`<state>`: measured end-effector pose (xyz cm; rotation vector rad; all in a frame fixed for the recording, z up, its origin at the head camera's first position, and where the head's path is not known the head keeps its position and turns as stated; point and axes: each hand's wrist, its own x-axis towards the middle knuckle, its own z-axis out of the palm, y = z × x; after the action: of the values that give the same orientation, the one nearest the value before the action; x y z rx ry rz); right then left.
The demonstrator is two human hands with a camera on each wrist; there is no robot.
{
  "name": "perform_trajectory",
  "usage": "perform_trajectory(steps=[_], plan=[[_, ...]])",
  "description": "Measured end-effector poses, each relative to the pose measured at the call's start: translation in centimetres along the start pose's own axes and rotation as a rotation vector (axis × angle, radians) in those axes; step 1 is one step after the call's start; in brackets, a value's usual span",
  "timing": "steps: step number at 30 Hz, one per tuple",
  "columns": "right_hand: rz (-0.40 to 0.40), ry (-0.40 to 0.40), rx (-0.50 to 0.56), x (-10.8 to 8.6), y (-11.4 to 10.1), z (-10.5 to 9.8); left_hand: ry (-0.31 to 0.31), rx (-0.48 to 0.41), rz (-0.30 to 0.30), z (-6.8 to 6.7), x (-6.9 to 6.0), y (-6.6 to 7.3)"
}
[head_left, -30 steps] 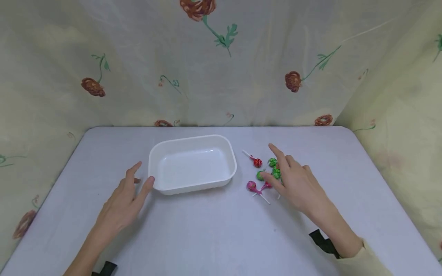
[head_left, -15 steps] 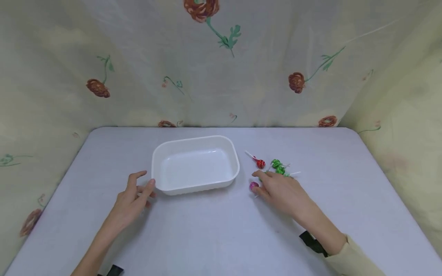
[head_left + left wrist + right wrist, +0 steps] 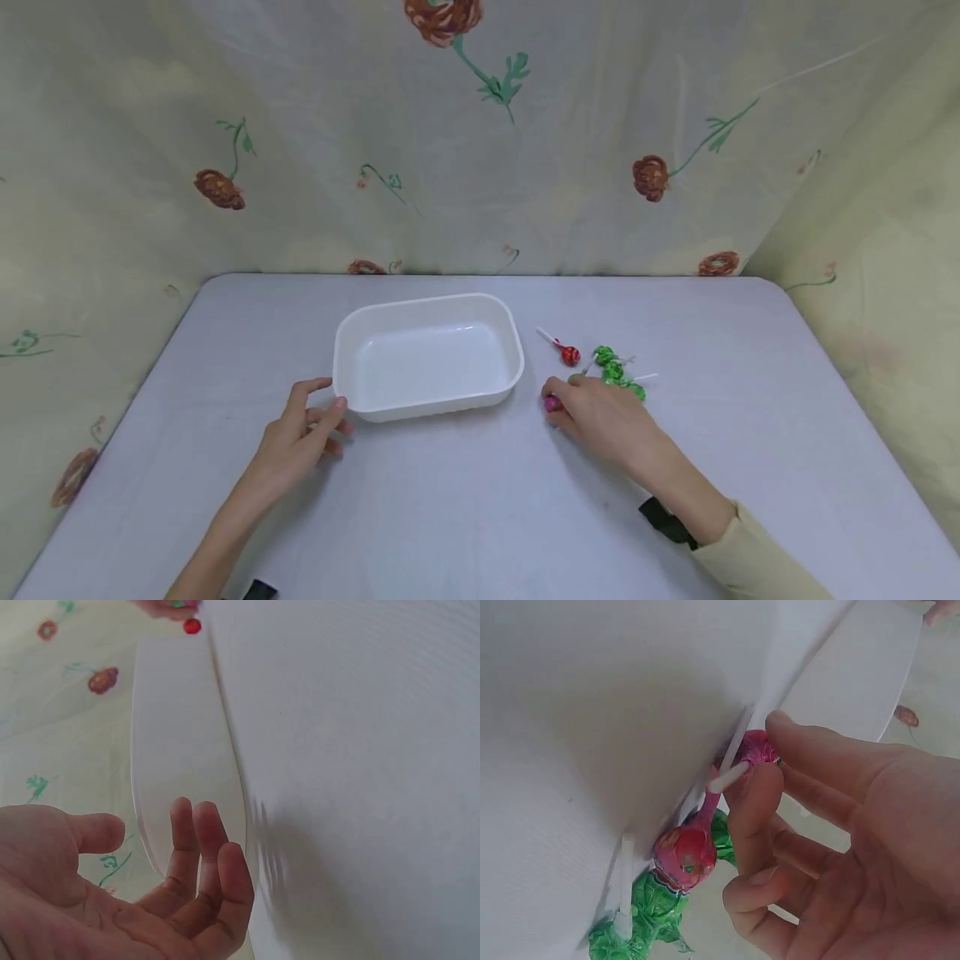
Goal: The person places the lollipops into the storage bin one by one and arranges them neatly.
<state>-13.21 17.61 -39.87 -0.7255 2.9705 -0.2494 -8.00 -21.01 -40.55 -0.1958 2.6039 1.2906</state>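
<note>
My right hand [image 3: 603, 417] is low over the lollipops at the right, its thumb and fingers pinching a pink lollipop [image 3: 757, 748]. In the right wrist view a second pink lollipop [image 3: 684, 856] lies just below the fingers, beside green lollipops [image 3: 656, 904]. A red lollipop [image 3: 570, 356] lies farther back with its stick pointing left. My left hand [image 3: 296, 442] is at the near left corner of a white rectangular tray [image 3: 431, 408], fingers loosely bent and holding nothing. Whether its thumb touches the rim I cannot tell.
Both hands are above a table with a white cover [image 3: 465, 508]. Several green lollipops [image 3: 613, 372] lie behind the right hand, close together. A flowered cloth [image 3: 480, 192] hangs behind the table and at its sides.
My right hand has come down and left onto the pink lollipops and closed its fingers on one. The left hand has moved slightly right, its fingers bending more, beside the tray corner.
</note>
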Motion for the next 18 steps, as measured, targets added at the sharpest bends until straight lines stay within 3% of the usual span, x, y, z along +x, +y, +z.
perform_trajectory(steps=[9, 18], plan=[[0.014, -0.032, 0.018, 0.5, -0.1, -0.9, 0.003, -0.039, -0.01, 0.0, 0.0, 0.0], [-0.014, -0.042, 0.117, 1.2, -0.5, -3.9, -0.006, -0.103, -0.014, 0.2, -0.1, -0.1]])
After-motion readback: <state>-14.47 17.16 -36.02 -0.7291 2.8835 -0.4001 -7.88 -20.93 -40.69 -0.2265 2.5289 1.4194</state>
